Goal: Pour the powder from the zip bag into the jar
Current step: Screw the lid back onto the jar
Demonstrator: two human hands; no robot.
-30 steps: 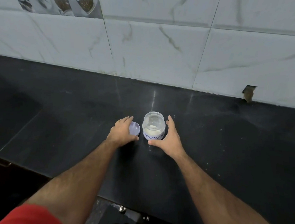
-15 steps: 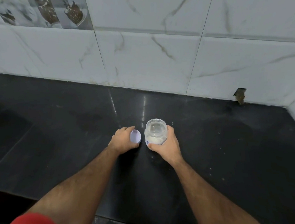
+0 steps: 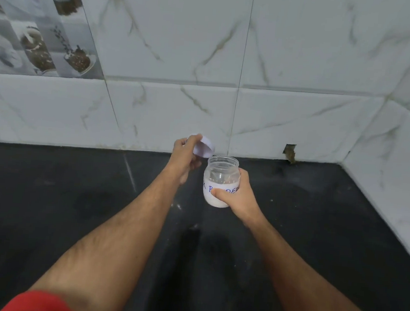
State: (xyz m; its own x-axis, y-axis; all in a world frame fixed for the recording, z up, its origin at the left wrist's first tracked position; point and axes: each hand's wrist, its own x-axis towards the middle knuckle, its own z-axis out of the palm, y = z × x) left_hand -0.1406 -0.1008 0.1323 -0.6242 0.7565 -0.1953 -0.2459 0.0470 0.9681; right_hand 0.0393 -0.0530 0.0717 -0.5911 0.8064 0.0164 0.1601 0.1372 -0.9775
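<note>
A clear jar [image 3: 220, 178] with a white label in blue handwriting holds white powder in its lower part; its mouth is uncovered. My right hand [image 3: 238, 197] grips it around the label, lifted above the counter. My left hand [image 3: 184, 157] holds the pale lilac lid [image 3: 203, 148] up and tilted, just left of the jar's mouth and apart from it. No zip bag shows in the head view.
The black stone counter [image 3: 72, 206] runs under both arms, with a few white specks [image 3: 176, 206] near the jar. White marble-look tiles [image 3: 231, 59] form the back wall and a side wall at the right. A small broken hole [image 3: 289, 152] sits at the wall's base.
Both hands closed on their objects and rose off the counter: the right lifted the jar, the left picked up the lid and raised it beside the jar's mouth. The view tilted up.
</note>
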